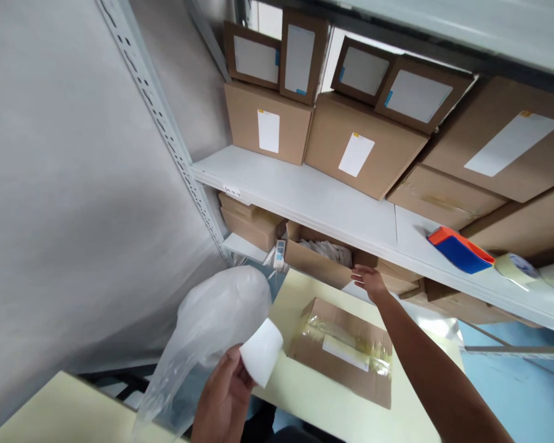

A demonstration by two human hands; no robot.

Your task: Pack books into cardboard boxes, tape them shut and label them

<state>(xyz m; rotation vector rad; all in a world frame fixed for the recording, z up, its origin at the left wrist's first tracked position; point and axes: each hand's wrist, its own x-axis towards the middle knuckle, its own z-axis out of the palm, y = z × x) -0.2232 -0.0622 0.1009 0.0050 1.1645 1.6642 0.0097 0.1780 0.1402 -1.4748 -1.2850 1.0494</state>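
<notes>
My left hand (pixel 226 391) pinches a curved piece of white paper (pixel 262 352), held above the near edge of the pale yellow table (pixel 289 394). Stretched forward, my right hand (pixel 368 280) has its fingers extended and slightly apart, with nothing seen in them. It is close to the front of an open cardboard box (pixel 316 261) on the lower shelf; whether it touches the box I cannot tell. White wrapped items (pixel 329 251) lie inside that box. Between my arms, a flat cardboard box (pixel 337 351) sealed with clear tape lies on the table, with a white label (pixel 346 352).
A large clear plastic bag (pixel 226 307) bulges at the table's left side. The shelf (pixel 300 184) above carries labelled cartons (pixel 364 147), a blue and orange tray (pixel 461 249) and tape rolls (pixel 517 268). A metal upright (pixel 159 117) stands at the left.
</notes>
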